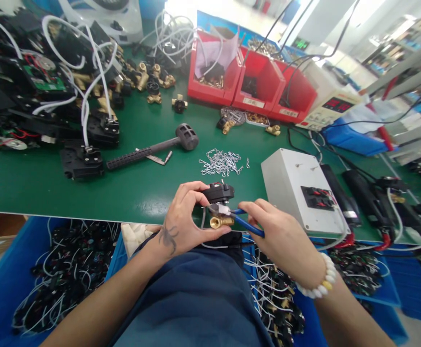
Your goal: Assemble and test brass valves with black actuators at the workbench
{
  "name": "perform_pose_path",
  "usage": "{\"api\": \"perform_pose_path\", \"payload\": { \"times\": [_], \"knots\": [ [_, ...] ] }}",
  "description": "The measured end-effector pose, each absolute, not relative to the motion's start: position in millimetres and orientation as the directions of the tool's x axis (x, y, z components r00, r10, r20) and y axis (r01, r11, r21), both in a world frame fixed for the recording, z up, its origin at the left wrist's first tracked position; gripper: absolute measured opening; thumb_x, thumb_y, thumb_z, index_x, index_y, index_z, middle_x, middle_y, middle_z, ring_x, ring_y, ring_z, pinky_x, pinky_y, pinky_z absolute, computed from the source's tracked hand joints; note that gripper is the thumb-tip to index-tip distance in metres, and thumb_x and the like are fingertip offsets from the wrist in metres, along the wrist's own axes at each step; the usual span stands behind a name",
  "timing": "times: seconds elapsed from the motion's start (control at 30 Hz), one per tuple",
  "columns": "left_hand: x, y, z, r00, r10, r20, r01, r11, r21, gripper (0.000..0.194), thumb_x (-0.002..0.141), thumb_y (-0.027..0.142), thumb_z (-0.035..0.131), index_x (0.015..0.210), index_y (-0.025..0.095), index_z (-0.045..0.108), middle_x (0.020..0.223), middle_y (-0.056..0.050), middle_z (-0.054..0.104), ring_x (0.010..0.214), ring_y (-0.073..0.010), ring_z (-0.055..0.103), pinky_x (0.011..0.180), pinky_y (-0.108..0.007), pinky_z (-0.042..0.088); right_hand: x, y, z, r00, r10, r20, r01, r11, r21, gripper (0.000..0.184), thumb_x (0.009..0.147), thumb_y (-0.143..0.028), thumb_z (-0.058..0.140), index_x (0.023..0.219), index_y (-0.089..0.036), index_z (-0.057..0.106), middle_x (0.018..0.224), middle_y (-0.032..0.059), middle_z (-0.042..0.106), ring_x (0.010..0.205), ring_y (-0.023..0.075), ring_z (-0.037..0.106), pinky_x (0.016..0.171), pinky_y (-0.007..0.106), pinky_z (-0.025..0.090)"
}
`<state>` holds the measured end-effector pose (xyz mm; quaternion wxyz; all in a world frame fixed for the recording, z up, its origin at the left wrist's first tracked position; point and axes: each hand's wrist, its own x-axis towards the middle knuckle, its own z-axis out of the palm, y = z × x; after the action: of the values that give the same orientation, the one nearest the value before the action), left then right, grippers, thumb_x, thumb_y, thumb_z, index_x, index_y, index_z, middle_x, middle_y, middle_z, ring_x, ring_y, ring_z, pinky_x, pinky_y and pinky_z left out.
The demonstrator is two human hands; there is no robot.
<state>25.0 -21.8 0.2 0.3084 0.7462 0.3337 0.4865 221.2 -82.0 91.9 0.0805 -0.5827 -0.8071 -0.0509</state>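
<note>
Near the bench's front edge, my left hand grips a valve assembly made of a black plastic actuator above a brass valve body. Fingers are on the black part and the thumb is under the brass. My right hand is closed around the blue handles of pliers. Their metal jaws reach in between the black part and the brass; what they bite on is too small to tell. A white cable hangs from the assembly. Just beyond lies a pile of small metal spring clips.
A black mallet and a hex key lie left of the clips. Red bins line the back. A grey switch box stands at right. Cabled black units crowd the left. Blue crates of parts sit below the green bench.
</note>
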Motion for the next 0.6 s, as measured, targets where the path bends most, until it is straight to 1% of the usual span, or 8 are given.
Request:
{"api": "perform_pose_path", "payload": {
  "times": [0.07, 0.17, 0.2, 0.33, 0.37, 0.4, 0.53, 0.6],
  "knots": [
    [26.0, -22.1, 0.4, 0.312, 0.774, 0.551, 0.212, -0.622, 0.754, 0.049, 0.064, 0.034, 0.088, 0.090, 0.019, 0.050, 0.113, -0.011, 0.060, 0.108, -0.0255, 0.061, 0.092, -0.043, 0.055, 221.0, -82.3, 95.3, -0.306, 0.930, 0.203, 0.948, 0.317, -0.023, 0.031, 0.080, -0.001, 0.048, 0.101, -0.020, 0.061, 0.077, 0.0017, 0.059, 0.061, 0.0144, 0.053, 0.055, 0.026, 0.040],
    [25.6, -22.0, 1.0, 0.312, 0.791, 0.526, 0.216, -0.598, 0.772, 0.049, 0.064, 0.034, 0.088, 0.091, 0.020, 0.050, 0.113, -0.011, 0.060, 0.108, -0.0251, 0.061, 0.090, -0.042, 0.056, 220.2, -83.5, 98.5, -0.175, 0.870, 0.462, 0.951, 0.270, -0.148, 0.026, 0.085, -0.004, 0.053, 0.106, -0.020, 0.057, 0.085, 0.0011, 0.060, 0.066, 0.0122, 0.055, 0.061, 0.024, 0.044],
    [25.3, -22.0, 1.1, 0.311, 0.800, 0.513, 0.214, -0.585, 0.782, 0.048, 0.065, 0.033, 0.088, 0.091, 0.020, 0.050, 0.113, -0.011, 0.060, 0.108, -0.0250, 0.061, 0.089, -0.042, 0.056, 220.1, -83.8, 97.7, -0.158, 0.863, 0.480, 0.954, 0.258, -0.149, 0.026, 0.086, -0.005, 0.053, 0.105, -0.020, 0.057, 0.085, 0.0011, 0.060, 0.067, 0.0120, 0.056, 0.062, 0.023, 0.045],
    [24.8, -21.6, 1.7, 0.302, 0.800, 0.518, 0.216, -0.587, 0.780, 0.047, 0.065, 0.034, 0.087, 0.090, 0.020, 0.050, 0.113, -0.011, 0.059, 0.108, -0.0250, 0.061, 0.089, -0.042, 0.056, 222.3, -83.5, 91.1, -0.254, 0.948, 0.191, 0.966, 0.260, -0.007, 0.027, 0.082, -0.003, 0.050, 0.101, -0.018, 0.061, 0.077, 0.0020, 0.060, 0.060, 0.0140, 0.056, 0.054, 0.026, 0.042],
    [24.9, -21.4, 1.9, 0.301, 0.796, 0.525, 0.216, -0.593, 0.776, 0.047, 0.065, 0.034, 0.087, 0.089, 0.020, 0.049, 0.112, -0.011, 0.059, 0.107, -0.0249, 0.061, 0.089, -0.042, 0.056, 223.4, -83.5, 90.9, -0.256, 0.952, 0.167, 0.965, 0.261, -0.009, 0.027, 0.082, -0.003, 0.050, 0.101, -0.018, 0.062, 0.077, 0.0020, 0.060, 0.060, 0.0141, 0.057, 0.054, 0.026, 0.042],
    [25.0, -21.2, 2.1, 0.301, 0.794, 0.529, 0.215, -0.596, 0.773, 0.047, 0.065, 0.034, 0.087, 0.089, 0.020, 0.049, 0.112, -0.010, 0.059, 0.106, -0.0248, 0.061, 0.089, -0.042, 0.056, 224.3, -83.7, 91.5, -0.236, 0.950, 0.203, 0.968, 0.248, -0.039, 0.026, 0.084, -0.005, 0.050, 0.102, -0.019, 0.061, 0.078, 0.0019, 0.061, 0.062, 0.0140, 0.057, 0.055, 0.025, 0.042],
    [24.4, -20.7, 2.9, 0.304, 0.797, 0.522, 0.219, -0.592, 0.776, 0.047, 0.065, 0.034, 0.087, 0.089, 0.020, 0.049, 0.112, -0.011, 0.060, 0.107, -0.0251, 0.061, 0.088, -0.043, 0.056, 225.3, -85.4, 93.2, -0.063, 0.832, 0.551, 0.956, 0.208, -0.206, 0.021, 0.088, -0.011, 0.055, 0.105, -0.022, 0.058, 0.084, 0.0004, 0.062, 0.068, 0.0125, 0.058, 0.063, 0.023, 0.046],
    [24.3, -21.4, 3.0, 0.303, 0.801, 0.516, 0.218, -0.585, 0.781, 0.046, 0.065, 0.034, 0.087, 0.089, 0.020, 0.050, 0.112, -0.011, 0.060, 0.107, -0.0257, 0.061, 0.087, -0.043, 0.057, 223.5, -85.2, 89.0, -0.113, 0.868, 0.483, 0.966, 0.210, -0.151, 0.023, 0.085, -0.008, 0.053, 0.104, -0.021, 0.060, 0.081, 0.0011, 0.062, 0.065, 0.0137, 0.058, 0.061, 0.025, 0.046]
  ]
}}
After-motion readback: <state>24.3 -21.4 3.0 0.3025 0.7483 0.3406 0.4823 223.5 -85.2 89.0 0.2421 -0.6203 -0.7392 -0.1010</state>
